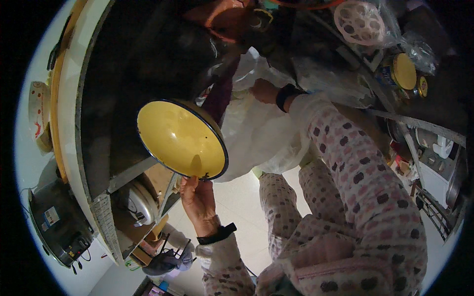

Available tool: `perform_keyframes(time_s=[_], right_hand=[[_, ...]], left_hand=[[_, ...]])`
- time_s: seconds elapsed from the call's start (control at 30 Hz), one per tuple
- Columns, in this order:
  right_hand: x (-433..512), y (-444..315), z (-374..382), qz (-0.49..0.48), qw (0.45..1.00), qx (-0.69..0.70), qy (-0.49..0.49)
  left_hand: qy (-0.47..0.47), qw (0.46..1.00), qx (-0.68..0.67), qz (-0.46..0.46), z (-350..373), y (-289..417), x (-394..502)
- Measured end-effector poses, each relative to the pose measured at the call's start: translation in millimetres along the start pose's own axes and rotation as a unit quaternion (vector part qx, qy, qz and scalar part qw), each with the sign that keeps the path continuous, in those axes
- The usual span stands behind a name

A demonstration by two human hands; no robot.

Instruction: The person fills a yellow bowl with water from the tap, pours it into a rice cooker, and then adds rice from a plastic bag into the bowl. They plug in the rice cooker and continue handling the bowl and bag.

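Note:
A yellow enamel bowl with a dark rim (181, 138) is tilted on its side, its inside facing me. My left hand (199, 198) grips the bowl's lower rim, thumb on the inside. My right hand (264, 91) is at the upper part of a large whitish plastic bag (255, 137); its fingertips are partly hidden, and whether they hold the bag's edge I cannot tell. The bag hangs in front of my legs, right of the bowl. Something dark purple (221, 96) lies between the bowl and the bag.
Dark shelving surrounds me. At the upper right are a pink plastic rack with round holes (359, 23), a yellow-lidded jar (404, 71) and clear plastic bags. An orange plastic container (226, 22) is at the top. Lower left are a silver metal pan (142, 203) and a black electric appliance (61, 222).

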State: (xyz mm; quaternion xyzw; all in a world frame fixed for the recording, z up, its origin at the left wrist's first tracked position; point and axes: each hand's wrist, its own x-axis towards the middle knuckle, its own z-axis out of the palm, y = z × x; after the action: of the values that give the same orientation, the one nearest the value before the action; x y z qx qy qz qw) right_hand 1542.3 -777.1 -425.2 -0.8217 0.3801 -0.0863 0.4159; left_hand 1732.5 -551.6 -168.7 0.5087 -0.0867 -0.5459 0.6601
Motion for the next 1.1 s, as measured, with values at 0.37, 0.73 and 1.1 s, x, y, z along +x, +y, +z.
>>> perform_keyframes(time_s=[0.37,0.73,1.1], right_hand=[[-26.0,-28.0,-14.4,0.091,0.916,0.389,0.027],[-51.5,-16.6,13.4,0.163,0.965,0.206,-0.009],[-86.4,-45.6,-41.2,0.239,0.83,0.496,-0.095]], left_hand=[[0.0,1.0,-0.004,-0.022,1.6,3.9,2.2],[0.009,1.0,0.018,-0.011,-0.8,5.8,-0.5],[0.001,1.0,0.022,-0.012,-7.2,9.3,-0.9]])
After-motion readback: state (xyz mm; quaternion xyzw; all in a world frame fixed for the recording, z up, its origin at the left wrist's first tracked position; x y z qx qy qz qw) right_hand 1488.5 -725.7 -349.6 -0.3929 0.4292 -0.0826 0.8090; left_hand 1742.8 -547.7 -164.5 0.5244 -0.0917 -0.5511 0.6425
